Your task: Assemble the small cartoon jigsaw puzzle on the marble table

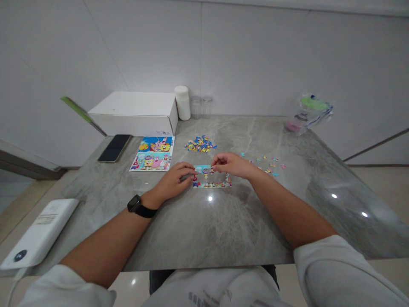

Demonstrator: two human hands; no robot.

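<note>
The partly built puzzle [212,178] is being steadied on the tabletop [223,221] by the left hand [174,181], fingers narrow at its left edge. A small piece, apparently, is being pinched by the right hand [230,164], just above the puzzle's upper edge. Loose pieces [200,144] are lying beyond the fingers.

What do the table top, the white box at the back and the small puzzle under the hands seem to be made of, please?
Table top: polished stone or a stone-look slab, grey with pale veins and glossy lamp reflections. White box: probably matt cardboard, with sharp folded edges. Puzzle: likely printed card, thin, flat and brightly coloured; too small to be sure.
</note>
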